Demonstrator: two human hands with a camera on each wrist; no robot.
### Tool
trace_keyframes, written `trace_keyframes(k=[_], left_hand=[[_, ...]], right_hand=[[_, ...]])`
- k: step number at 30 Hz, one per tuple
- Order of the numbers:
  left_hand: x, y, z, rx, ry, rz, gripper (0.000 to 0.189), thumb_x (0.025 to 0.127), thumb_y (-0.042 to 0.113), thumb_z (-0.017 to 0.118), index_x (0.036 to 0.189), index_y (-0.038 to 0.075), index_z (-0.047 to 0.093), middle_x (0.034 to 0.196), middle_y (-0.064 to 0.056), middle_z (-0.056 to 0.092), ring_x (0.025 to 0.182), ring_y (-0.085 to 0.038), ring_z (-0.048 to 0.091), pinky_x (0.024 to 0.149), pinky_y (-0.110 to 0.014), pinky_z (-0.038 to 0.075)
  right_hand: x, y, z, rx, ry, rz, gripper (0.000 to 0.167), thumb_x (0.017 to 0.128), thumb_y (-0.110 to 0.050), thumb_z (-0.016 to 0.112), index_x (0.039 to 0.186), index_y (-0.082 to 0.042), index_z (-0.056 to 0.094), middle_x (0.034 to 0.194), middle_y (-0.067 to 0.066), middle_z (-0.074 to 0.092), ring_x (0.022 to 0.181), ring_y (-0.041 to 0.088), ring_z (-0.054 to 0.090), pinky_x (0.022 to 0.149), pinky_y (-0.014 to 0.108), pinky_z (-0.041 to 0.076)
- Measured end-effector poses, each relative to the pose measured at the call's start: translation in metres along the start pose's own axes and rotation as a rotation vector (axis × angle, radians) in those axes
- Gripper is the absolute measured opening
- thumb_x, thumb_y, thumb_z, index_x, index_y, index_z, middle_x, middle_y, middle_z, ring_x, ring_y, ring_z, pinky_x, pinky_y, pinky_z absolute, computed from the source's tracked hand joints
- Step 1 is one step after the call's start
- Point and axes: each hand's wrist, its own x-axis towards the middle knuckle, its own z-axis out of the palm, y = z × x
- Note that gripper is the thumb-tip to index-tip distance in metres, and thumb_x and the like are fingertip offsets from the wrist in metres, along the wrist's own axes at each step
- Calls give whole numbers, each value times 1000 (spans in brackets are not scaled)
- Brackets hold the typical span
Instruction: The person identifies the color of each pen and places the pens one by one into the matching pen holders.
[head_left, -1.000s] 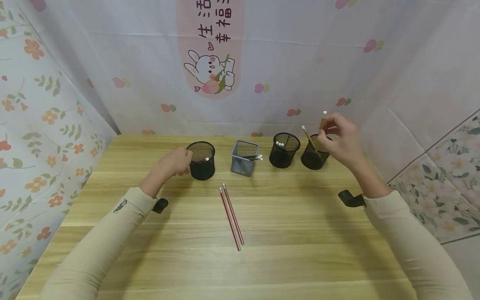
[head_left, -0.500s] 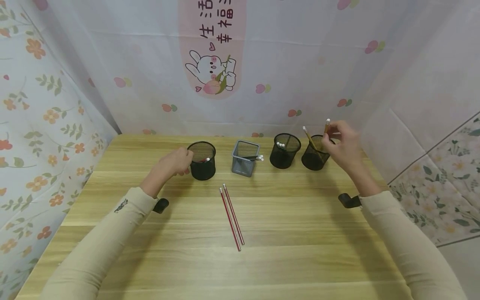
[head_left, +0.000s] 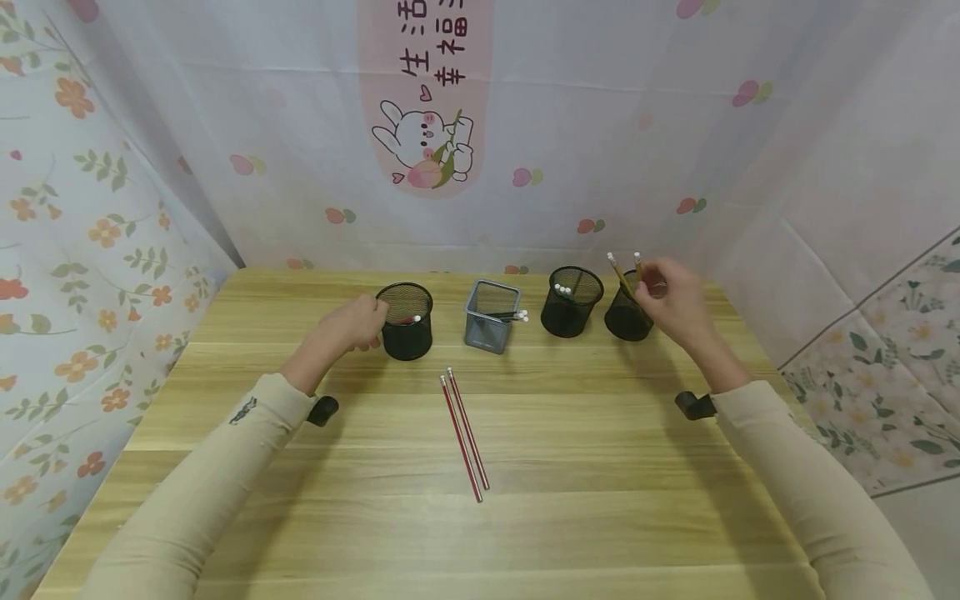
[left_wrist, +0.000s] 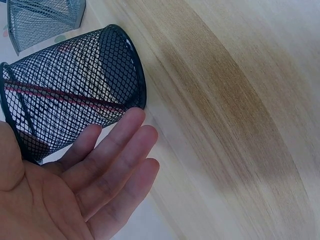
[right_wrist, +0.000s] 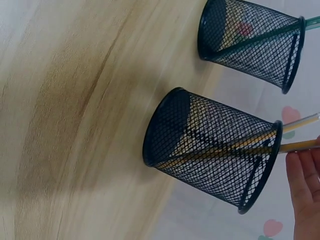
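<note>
My right hand (head_left: 671,296) pinches a yellow pencil (right_wrist: 300,145) by its upper part. The pencil's lower length stands inside the far-right black mesh pen cup (head_left: 628,315), beside a second yellow pencil (head_left: 621,273) that leans left. At the far left, my left hand (head_left: 351,323) rests against another black mesh pen cup (head_left: 407,337). Its fingers (left_wrist: 122,180) lie loosely extended along the mesh wall, while the thumb's tip is out of the left wrist view. A red pencil (left_wrist: 60,94) slants inside that cup. Two red pencils (head_left: 467,429) lie side by side on the table.
Between the outer cups stand a grey square mesh holder (head_left: 487,335) with several black pencils and a black mesh cup (head_left: 567,319) with several green pencils. Behind the wooden table (head_left: 360,533) hangs a printed cloth (head_left: 570,125).
My right hand has come down and the pencil it pinches has sunk into the far-right cup. My left hand has stayed by its cup.
</note>
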Motion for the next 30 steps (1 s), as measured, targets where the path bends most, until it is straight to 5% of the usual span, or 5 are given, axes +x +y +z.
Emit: trace_keyframes(k=[20,30], left_hand=[[1,1,0,0,-7,-6,54,111,28,17,117,-5,59,94,-16,69,78,-30,62,60,-36,47],[1,3,0,6,3,-24,53,111,27,17,114,-5,59,94,-17,70,75,-29,62,58,-35,47]], right_hand=[[-7,-2,0,-5,-73,107,13,91,10,63,103,9,65,97,23,67,87,37,67,73,8,42],[-10,-19,8,32,-48,44,13,90,11,64,102,9,67,91,19,69,81,32,68,70,8,44]])
